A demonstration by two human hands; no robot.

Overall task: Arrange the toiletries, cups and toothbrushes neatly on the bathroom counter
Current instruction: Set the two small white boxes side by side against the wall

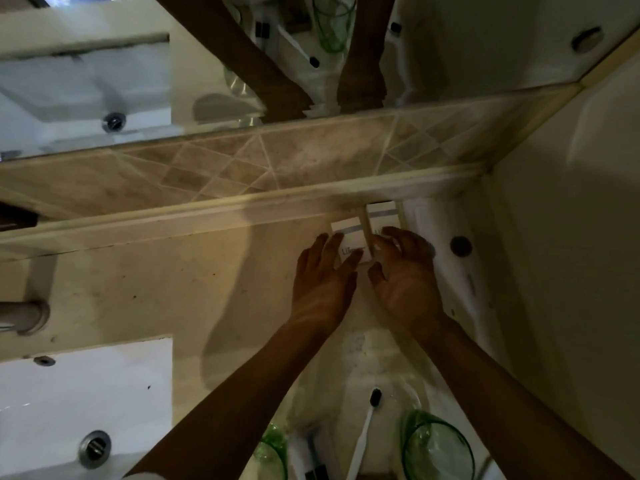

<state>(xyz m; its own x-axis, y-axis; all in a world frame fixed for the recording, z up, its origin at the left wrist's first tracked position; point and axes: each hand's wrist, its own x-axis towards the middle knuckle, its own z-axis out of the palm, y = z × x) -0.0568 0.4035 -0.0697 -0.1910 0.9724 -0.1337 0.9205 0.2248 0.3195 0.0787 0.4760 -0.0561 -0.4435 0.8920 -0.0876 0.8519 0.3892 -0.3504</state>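
Two boxes [349, 237] stand side by side against the counter's [156, 278] back ledge.

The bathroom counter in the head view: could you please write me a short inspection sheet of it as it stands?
Surface: beige counter, stained and speckled, with a white sink at the near left.
Job's things: two white boxes side by side against the back ledge; two green glass cups and a white toothbrush near the front edge.
Clutter: nothing seen.
Hands: left hand has fingers on the left box; right hand has fingers on the right box; both spread, not gripping.
Cables: nothing seen.
Surroundings: tiled backsplash, mirror above, pale wall at the right.
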